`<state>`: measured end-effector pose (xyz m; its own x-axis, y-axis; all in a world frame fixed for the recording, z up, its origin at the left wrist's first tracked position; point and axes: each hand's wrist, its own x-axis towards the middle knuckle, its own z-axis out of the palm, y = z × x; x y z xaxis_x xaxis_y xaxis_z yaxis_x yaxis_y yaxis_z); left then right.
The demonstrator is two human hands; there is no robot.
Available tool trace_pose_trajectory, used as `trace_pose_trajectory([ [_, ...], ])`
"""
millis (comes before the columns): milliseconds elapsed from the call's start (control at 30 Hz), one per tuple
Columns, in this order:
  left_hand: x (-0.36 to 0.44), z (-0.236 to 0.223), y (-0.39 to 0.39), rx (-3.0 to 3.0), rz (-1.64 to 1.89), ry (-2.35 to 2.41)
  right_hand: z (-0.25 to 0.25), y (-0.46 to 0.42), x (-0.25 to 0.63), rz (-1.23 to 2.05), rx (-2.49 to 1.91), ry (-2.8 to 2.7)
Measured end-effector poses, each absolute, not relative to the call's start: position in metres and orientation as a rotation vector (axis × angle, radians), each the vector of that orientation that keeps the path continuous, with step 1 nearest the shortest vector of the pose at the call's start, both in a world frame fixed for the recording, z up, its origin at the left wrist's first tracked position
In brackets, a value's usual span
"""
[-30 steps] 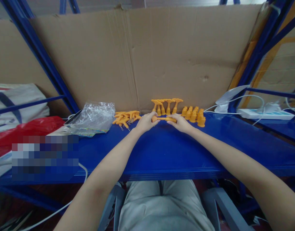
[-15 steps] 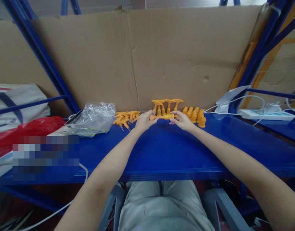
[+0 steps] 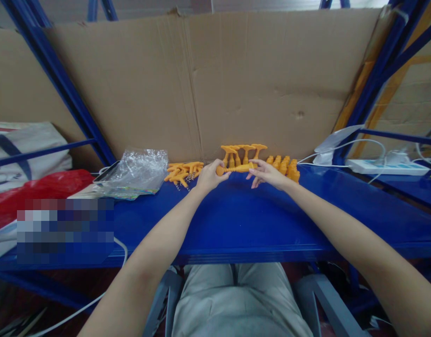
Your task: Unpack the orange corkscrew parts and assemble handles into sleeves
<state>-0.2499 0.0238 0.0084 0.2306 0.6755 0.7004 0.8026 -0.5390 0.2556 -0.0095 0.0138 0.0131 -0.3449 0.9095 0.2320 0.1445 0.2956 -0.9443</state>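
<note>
Above the blue shelf top I hold an orange corkscrew (image 3: pixel 241 168) lying nearly level between my hands. My left hand (image 3: pixel 208 176) is closed round its handle end. At the other end, the thumb and forefinger of my right hand (image 3: pixel 270 174) pinch the wider sleeve, and the other fingers hang loose. Just behind stand several orange corkscrews (image 3: pixel 245 157), upright with T-shaped handles on top. Beside my right hand are rows of orange sleeves (image 3: pixel 284 164), partly hidden by it. To the left of my left hand lies a pile of orange T-handles (image 3: pixel 182 171) with metal spirals.
A tall cardboard sheet (image 3: pixel 257 84) closes off the back of the blue shelf (image 3: pixel 236 220). Clear plastic bags (image 3: pixel 138 173) and a red bag (image 3: pixel 43 187) lie at left. A white power strip (image 3: pixel 387 167) with cables sits at right, near a blue post (image 3: pixel 373 84).
My right hand has shifted its hold on the sleeve end, its lower fingers now more spread. The corkscrew tilts slightly, its right end a little higher. My left hand keeps its grip.
</note>
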Motion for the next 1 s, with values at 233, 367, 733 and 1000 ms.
trace_pose_trajectory([
  [233, -0.248, 0.012, 0.018, -2.324, -1.221, -1.365, 0.014, 0.01, -0.013, 1.074, -1.007, -1.71],
  [367, -0.246, 0.013, 0.016, -2.339, -1.201, -1.351, 0.016, 0.009, -0.015, 0.976, -1.076, -1.661],
  [733, -0.249, 0.012, 0.018, -2.331, -1.136, -1.407, 0.01, 0.019, -0.014, 0.806, -1.039, -1.842],
  [1000, -0.247, 0.005, 0.025, -2.333, -1.258, -1.261, 0.021, 0.007, -0.015, 0.94, -1.142, -1.688],
])
